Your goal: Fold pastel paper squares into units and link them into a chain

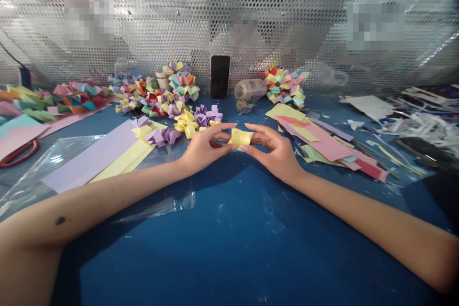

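A small piece of folded yellow paper (240, 138) is held above the blue table, between my two hands. My left hand (210, 146) pinches its left side with thumb and fingers. On its right side, my right hand (268, 148) grips it the same way. Just beyond my left hand lie yellow folded paper pieces (186, 123) and purple folded paper pieces (208, 115). More purple folded units (163, 137) sit to the left, by strips of purple paper (96, 155) and yellow paper (125, 158).
A phone (220, 77) stands upright against the perforated metal panel (201, 33). Beside it are a clear plastic bottle (251, 88) and multicoloured paper clusters (286, 87). Coloured paper sheets (330, 143) and white scraps (412, 122) lie right. Red-handled scissors (21, 155) lie far left near a plastic bag (68, 146).
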Demonstrator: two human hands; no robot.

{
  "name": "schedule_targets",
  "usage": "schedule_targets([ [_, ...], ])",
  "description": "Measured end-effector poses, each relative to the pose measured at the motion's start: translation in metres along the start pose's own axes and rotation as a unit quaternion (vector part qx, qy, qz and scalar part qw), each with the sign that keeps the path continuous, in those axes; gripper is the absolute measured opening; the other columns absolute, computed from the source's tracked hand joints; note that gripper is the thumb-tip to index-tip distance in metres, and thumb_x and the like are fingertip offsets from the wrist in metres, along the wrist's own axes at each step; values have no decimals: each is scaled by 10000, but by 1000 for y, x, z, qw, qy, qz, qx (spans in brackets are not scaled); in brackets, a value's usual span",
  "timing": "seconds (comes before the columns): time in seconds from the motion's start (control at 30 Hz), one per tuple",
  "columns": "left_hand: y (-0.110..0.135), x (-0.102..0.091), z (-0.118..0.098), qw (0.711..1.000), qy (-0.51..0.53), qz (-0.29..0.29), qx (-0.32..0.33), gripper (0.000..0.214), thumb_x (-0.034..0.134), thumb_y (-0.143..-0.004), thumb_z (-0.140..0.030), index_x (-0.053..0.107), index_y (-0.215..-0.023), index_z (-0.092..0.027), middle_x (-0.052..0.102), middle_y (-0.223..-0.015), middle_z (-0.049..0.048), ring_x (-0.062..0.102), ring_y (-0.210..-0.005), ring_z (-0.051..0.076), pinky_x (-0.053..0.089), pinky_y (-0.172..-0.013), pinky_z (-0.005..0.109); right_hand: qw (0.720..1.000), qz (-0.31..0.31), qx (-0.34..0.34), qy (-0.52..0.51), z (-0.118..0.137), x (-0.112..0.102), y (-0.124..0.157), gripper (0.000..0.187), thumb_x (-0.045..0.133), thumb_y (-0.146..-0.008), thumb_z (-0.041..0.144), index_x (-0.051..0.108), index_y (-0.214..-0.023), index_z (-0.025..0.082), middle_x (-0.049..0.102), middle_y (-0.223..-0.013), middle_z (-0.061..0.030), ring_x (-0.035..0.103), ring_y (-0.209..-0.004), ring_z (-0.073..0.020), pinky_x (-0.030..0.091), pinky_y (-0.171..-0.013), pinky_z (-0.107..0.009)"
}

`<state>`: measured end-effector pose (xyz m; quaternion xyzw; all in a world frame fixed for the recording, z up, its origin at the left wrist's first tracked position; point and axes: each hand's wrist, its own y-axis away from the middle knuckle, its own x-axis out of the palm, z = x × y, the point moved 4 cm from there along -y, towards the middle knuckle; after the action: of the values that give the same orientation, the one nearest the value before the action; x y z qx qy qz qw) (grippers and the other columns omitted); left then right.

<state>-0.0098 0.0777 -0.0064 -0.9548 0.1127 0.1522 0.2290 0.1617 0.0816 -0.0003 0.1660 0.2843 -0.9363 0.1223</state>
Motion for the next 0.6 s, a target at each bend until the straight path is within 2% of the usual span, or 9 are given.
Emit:
schedule_targets([
  [0.23, 1, 3, 4, 999, -24, 13, 17, 619, 698, -703, -201, 475, -1280, -168, 682, -1039, 83, 658, -946, 184, 569, -820, 283, 999, -48, -13, 21, -1, -3, -2, 492, 735, -691, 342, 558, -1131, 210, 660, -830, -24, 651, -797, -177, 545, -778, -343],
  [0.4, 2, 5, 4, 998, -35, 34, 30, 685, 699, -682, -148, 437, -1313, -178, 665, -1081, 80, 648, -972, 180, 579, -797, 259, 998, -57, -13, 16, -1, -5, -2, 496, 733, -691, 361, 532, -1122, 217, 661, -813, -19, 651, -780, -178, 544, -766, -346],
  [0.6, 1, 3, 4, 1000, -14, 4, 10, 587, 660, -712, -137, 484, -1271, -165, 698, -969, 60, 675, -861, 145, 568, -822, 262, 997, -78, 1, 1, -4, -6, -2, 488, 748, -675, 335, 499, -1080, 228, 661, -799, -5, 655, -751, -168, 546, -747, -329],
])
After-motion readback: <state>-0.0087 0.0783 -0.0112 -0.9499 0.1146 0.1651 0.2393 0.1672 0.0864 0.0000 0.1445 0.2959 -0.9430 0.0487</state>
